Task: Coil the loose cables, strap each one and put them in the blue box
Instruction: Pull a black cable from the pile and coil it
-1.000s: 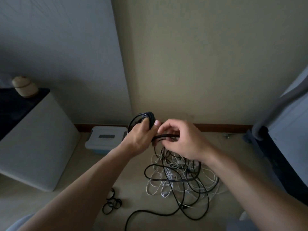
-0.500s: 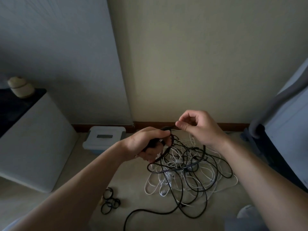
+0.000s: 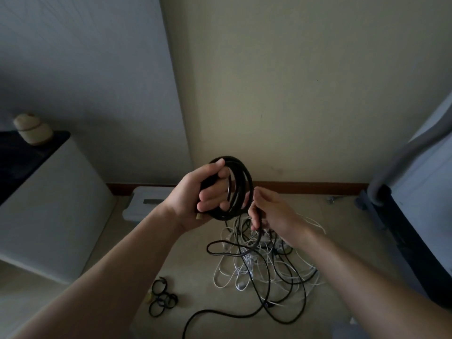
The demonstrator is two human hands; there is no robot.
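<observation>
My left hand (image 3: pixel 199 196) grips a coil of black cable (image 3: pixel 238 189) held upright in front of the wall, with several loops in it. My right hand (image 3: pixel 271 211) pinches the free run of the same black cable just below the coil; that run drops into a tangle of black and white cables (image 3: pixel 264 263) on the floor. The blue box (image 3: pixel 144 204), its pale lid on, stands on the floor by the baseboard, behind my left forearm. Several black straps (image 3: pixel 161 299) lie looped on the floor at lower left.
A white cabinet with a dark top (image 3: pixel 44 206) stands at the left, with a round beige pot (image 3: pixel 33 129) on it. A dark piece of furniture with a grey tube (image 3: pixel 403 216) fills the right side. Beige floor lies between them.
The coil in my left hand has grown and risen higher. My right hand has dropped from above the pile to just under the coil, holding the cable's free run.
</observation>
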